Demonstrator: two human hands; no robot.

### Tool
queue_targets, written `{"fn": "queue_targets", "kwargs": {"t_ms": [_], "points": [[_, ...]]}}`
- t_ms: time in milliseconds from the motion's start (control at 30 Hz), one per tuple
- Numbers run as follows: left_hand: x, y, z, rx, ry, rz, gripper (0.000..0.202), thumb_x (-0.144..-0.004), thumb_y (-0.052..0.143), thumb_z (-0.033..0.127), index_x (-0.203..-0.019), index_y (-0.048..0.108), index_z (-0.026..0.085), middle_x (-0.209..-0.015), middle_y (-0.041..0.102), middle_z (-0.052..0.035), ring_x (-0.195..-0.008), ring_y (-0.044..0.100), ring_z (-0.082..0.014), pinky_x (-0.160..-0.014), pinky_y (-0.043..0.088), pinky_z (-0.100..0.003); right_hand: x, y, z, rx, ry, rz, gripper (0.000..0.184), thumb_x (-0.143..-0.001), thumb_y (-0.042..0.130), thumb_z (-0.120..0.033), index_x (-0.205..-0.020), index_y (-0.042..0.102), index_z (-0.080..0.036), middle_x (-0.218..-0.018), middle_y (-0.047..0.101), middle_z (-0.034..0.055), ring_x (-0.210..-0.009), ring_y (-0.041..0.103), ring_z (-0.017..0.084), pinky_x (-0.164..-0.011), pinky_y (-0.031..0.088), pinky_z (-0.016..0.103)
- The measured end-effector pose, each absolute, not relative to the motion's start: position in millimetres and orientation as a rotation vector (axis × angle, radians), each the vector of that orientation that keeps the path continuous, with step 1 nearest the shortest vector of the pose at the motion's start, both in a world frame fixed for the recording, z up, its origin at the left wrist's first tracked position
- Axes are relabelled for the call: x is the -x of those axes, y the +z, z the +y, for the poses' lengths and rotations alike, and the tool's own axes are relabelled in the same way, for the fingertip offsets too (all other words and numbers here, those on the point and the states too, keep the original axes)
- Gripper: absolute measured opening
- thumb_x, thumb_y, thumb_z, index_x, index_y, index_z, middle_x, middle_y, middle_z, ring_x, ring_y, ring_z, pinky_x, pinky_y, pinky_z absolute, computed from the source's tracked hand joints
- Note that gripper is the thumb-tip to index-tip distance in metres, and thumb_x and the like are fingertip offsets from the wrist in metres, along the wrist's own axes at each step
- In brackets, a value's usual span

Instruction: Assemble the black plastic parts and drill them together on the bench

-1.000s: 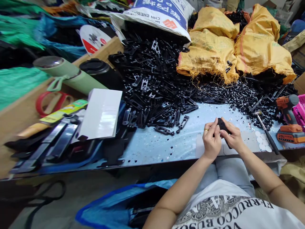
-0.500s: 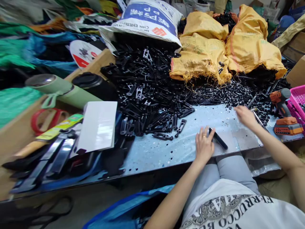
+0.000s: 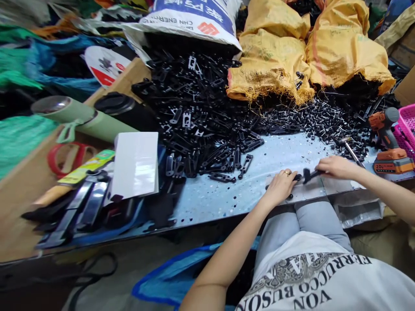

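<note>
My left hand [image 3: 281, 185] rests at the table's front edge, fingers closed over a small black part [image 3: 297, 177] that it mostly covers. A black T-shaped piece [image 3: 307, 175], slightly smeared by motion, sticks out to the left from my right hand [image 3: 335, 166]. Those right fingers are pinched round its thin end. The wide end of the piece is close to the left fingertips; whether it touches the part there I cannot tell. Beside the left palm lies a little round black bit [image 3: 289, 197].
Black plastic parts [image 3: 207, 116] are heaped behind, spilling from a white sack [image 3: 194, 26]. Screws [image 3: 320, 123] lie before yellow sacks [image 3: 275, 65]. A hammer [image 3: 353, 152], an orange cordless drill [image 3: 391, 142] and a pink basket [image 3: 407, 125] are right; a green tumbler [image 3: 97, 121] is left.
My right hand has come back from the screws to beside my left hand, now with a black piece. The long black part under my left fingers has turned and is largely covered. The view has shifted slightly.
</note>
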State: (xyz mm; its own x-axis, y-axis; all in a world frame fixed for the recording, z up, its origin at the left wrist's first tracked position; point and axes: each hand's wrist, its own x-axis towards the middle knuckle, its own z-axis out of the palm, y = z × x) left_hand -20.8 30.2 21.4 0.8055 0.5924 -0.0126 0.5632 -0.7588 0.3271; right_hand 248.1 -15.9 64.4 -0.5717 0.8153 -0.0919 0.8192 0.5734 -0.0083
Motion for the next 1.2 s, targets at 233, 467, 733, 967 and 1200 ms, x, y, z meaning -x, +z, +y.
{"fn": "queue_targets", "kwargs": {"t_ms": [233, 467, 733, 967, 1200], "points": [[5.0, 19.2, 27.4, -2.590, 0.155, 0.861, 0.050, -0.081, 0.052, 0.054, -0.115, 0.051, 0.018, -0.109, 0.057, -0.0114, -0.104, 0.053, -0.0278, -0.089, 0.042, -0.041, -202.1, 39.5, -43.2, -1.464, -0.224, 2.527, 0.037, -0.096, 0.034, -0.046, -0.102, 0.056, -0.017, -0.092, 0.060, 0.0061, -0.076, 0.059, 0.015, -0.063, 0.032, 0.026], [19.2, 19.7, 22.6, -2.490, 0.329, 0.898, 0.071, -0.062, 0.068, 0.062, -0.116, 0.047, 0.020, -0.108, 0.060, -0.0093, -0.099, 0.058, -0.0280, -0.077, 0.045, -0.036, -178.7, 61.0, -57.5, -1.675, -0.191, 2.462, 0.037, -0.097, 0.031, -0.044, -0.103, 0.057, -0.019, -0.094, 0.060, 0.0080, -0.081, 0.058, 0.018, -0.066, 0.032, 0.027], [24.4, 13.4, 24.7, -2.500, 0.453, 0.876, 0.070, -0.063, 0.066, 0.064, -0.114, 0.047, 0.020, -0.107, 0.061, -0.0099, -0.099, 0.059, -0.0271, -0.079, 0.046, -0.036, -172.3, 81.3, -54.6, -1.601, -0.190, 2.450, 0.033, -0.097, 0.033, -0.041, -0.099, 0.057, -0.017, -0.094, 0.062, 0.0091, -0.084, 0.059, 0.019, -0.065, 0.032, 0.027], [23.2, 4.2, 21.9, -2.557, 0.599, 0.775, 0.053, -0.074, 0.060, 0.056, -0.109, 0.051, 0.017, -0.101, 0.063, -0.0114, -0.093, 0.062, -0.0259, -0.074, 0.049, -0.034, -170.4, 84.5, -50.6, -1.569, -0.184, 2.446, 0.032, -0.097, 0.035, -0.040, -0.098, 0.057, -0.016, -0.094, 0.062, 0.0089, -0.082, 0.059, 0.019, -0.063, 0.031, 0.027], [26.8, 0.6, 28.5, -2.565, 0.598, 0.785, 0.042, -0.077, 0.059, 0.051, -0.102, 0.054, 0.018, -0.092, 0.065, -0.0089, -0.087, 0.064, -0.0240, -0.074, 0.050, -0.034, -172.8, 81.4, -43.2, -1.547, -0.117, 2.493, 0.034, -0.098, 0.031, -0.040, -0.100, 0.056, -0.017, -0.093, 0.061, 0.0084, -0.082, 0.057, 0.018, -0.066, 0.032, 0.028]]}}
